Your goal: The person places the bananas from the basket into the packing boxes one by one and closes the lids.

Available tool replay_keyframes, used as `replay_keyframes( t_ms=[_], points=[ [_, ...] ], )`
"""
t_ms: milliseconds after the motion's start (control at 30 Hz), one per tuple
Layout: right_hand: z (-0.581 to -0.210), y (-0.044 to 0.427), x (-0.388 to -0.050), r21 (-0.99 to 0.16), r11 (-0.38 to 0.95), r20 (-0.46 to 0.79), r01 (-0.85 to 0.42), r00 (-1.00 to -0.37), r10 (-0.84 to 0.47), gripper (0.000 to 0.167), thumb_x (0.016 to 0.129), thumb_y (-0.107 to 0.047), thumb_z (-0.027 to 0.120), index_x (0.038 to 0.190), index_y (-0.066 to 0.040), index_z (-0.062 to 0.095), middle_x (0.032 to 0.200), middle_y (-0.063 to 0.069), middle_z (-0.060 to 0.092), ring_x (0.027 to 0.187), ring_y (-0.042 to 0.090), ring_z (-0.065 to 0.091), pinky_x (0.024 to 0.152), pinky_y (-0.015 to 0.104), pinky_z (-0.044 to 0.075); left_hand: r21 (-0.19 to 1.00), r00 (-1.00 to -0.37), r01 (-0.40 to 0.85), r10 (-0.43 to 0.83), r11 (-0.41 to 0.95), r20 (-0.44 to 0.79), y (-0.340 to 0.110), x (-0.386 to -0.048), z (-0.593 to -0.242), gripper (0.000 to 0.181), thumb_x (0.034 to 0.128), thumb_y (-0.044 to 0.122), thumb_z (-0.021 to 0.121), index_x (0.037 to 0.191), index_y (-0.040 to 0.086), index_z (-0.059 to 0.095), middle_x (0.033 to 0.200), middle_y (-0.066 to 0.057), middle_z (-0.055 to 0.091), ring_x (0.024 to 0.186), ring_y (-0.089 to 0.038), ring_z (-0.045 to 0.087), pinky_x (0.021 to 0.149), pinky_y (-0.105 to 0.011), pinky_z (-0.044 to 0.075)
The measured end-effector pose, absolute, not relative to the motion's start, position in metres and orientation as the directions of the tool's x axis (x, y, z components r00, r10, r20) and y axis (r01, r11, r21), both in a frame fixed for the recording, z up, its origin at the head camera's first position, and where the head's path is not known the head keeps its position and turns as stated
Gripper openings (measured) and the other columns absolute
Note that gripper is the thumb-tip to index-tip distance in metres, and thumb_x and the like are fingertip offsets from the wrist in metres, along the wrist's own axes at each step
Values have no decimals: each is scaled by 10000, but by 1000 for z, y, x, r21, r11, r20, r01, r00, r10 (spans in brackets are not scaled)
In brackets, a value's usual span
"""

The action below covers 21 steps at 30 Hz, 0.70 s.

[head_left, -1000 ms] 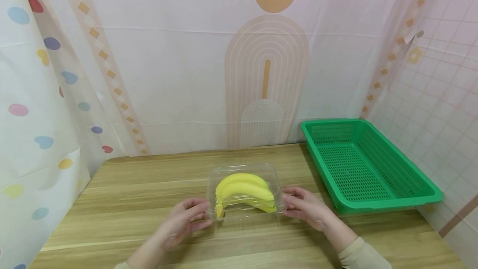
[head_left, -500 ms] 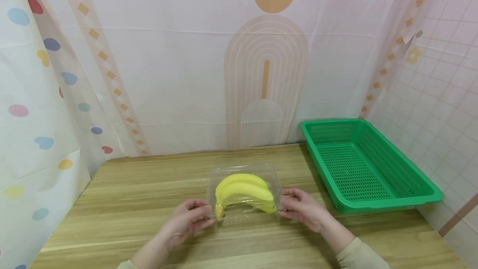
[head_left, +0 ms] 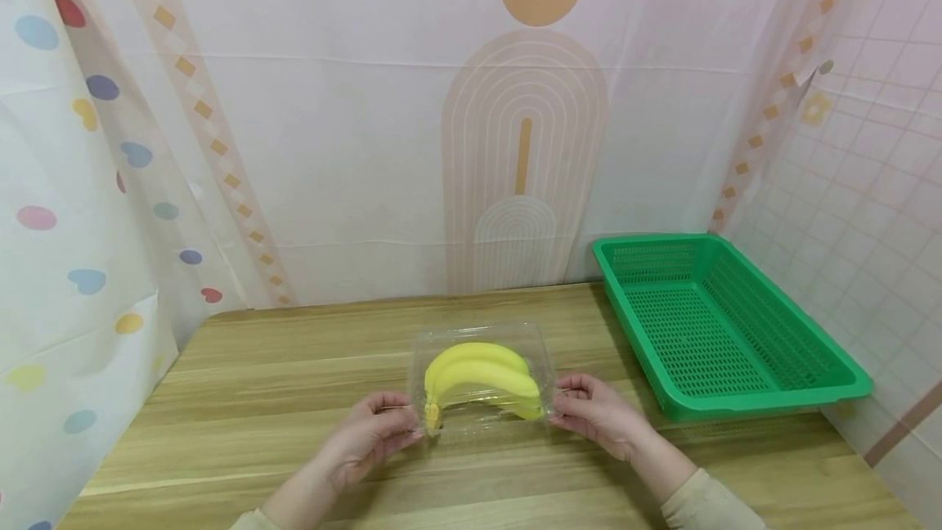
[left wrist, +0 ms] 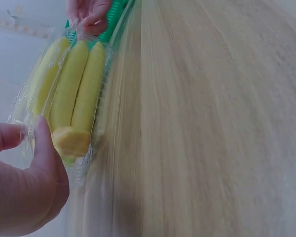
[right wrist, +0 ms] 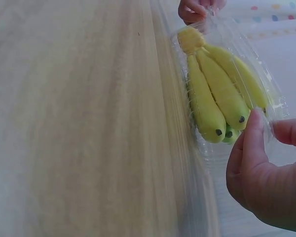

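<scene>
A bunch of yellow bananas (head_left: pixel 482 375) lies inside a clear plastic clamshell box (head_left: pixel 478 335) on the wooden table, its lid down over the fruit. My left hand (head_left: pixel 368 436) pinches the box's left edge between thumb and fingers, near the banana stem. On the opposite side, my right hand (head_left: pixel 599 415) pinches the right edge by the banana tips. Up close in the left wrist view, the thumb and a finger of the left hand (left wrist: pixel 24 182) meet at the plastic rim. The right wrist view has the right hand (right wrist: pixel 271 168) gripping its rim likewise.
A green perforated plastic basket (head_left: pixel 684 325) stands on the right of the table (head_left: pixel 280 383), close to my right hand. Behind the table hangs a patterned curtain (head_left: pixel 353 145), with a polka-dot one (head_left: pixel 81 268) at the left.
Both hands stay at the box's two sides. My right hand has shifted very slightly left and down, and the fingers sit closer on the rim. The box and bananas are almost still.
</scene>
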State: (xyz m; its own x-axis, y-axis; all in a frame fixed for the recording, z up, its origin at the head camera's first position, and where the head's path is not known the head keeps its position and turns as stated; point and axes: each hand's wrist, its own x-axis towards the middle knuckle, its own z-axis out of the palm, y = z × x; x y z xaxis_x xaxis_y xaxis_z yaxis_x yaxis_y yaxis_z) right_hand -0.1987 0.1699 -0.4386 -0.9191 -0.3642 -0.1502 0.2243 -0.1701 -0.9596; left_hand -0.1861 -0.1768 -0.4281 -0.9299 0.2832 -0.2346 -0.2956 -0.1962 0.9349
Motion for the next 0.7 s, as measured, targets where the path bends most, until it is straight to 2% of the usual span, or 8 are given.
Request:
replay_keyframes(
  t_ms=[700],
  points=[
    [-436, 167, -197, -963, -143, -166, 227, -923, -346, 367, 923, 57, 592, 1212, 144, 383, 977, 92, 489, 862, 154, 582, 850, 269, 577, 928, -923, -318, 288, -195, -255, -174, -187, -423, 340, 841, -145, 587, 1110, -83, 390, 984, -128, 509, 838, -192, 639, 843, -297, 588]
  ],
)
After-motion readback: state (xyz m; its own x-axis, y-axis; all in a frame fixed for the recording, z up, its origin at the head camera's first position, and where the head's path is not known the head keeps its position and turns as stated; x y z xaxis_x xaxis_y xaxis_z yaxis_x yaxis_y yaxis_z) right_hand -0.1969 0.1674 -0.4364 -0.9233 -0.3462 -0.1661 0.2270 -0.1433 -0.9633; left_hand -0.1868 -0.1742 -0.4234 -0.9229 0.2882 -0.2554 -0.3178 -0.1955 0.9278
